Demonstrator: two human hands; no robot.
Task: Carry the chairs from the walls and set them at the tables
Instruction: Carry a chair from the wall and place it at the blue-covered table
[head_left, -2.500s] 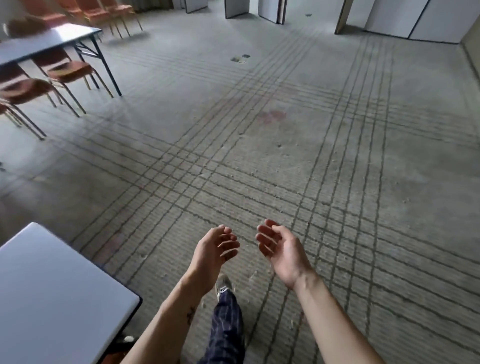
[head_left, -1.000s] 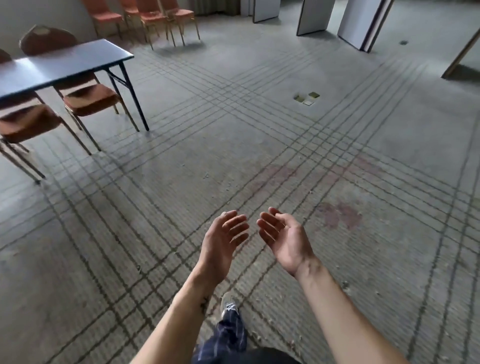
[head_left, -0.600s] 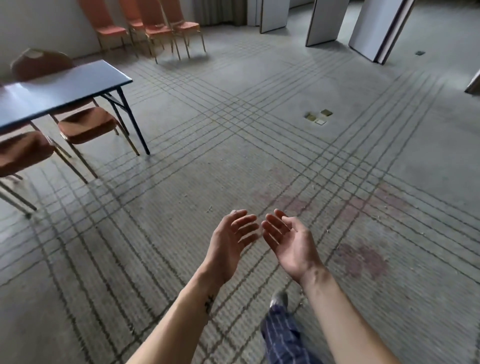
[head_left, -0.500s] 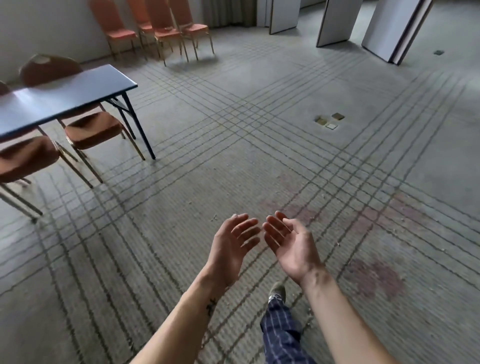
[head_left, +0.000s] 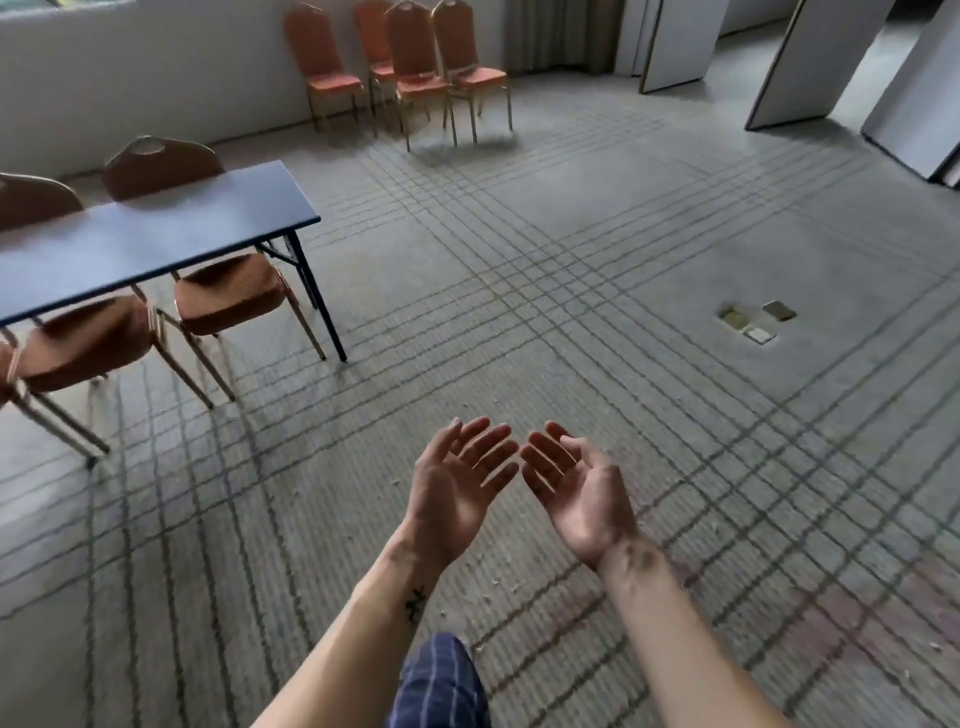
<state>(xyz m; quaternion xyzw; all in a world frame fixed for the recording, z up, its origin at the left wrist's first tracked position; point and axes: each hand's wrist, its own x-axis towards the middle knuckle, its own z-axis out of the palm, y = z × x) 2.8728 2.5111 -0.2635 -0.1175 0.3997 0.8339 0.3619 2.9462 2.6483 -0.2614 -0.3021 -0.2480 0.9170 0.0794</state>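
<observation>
- Hands sit low in the middle of the frame, held out over the carpet (head_left: 571, 234). The left hand (head_left: 452, 488) and the right hand (head_left: 576, 488) are both palm-up, fingers spread and loosely bent, holding nothing, with their fingertips near each other but apart.
- Four orange chairs (head_left: 415, 78) stand in a tight cluster against the pale wall (head_left: 156, 78) at the top of the frame, left of centre.
- At the left edge a blue-topped table (head_left: 145, 234) stands on dark folding legs. Two cushioned chairs (head_left: 228, 291) are tucked under its near side, and two chair backs (head_left: 161, 166) rise behind its far side.
- A small tattoo (head_left: 415, 605) marks the left forearm, and a striped trouser leg (head_left: 441, 680) shows at the bottom edge between the arms.
- Three small floor plates (head_left: 756, 322) lie in the carpet at the right, and white partition panels (head_left: 810, 57) stand at the upper right.
</observation>
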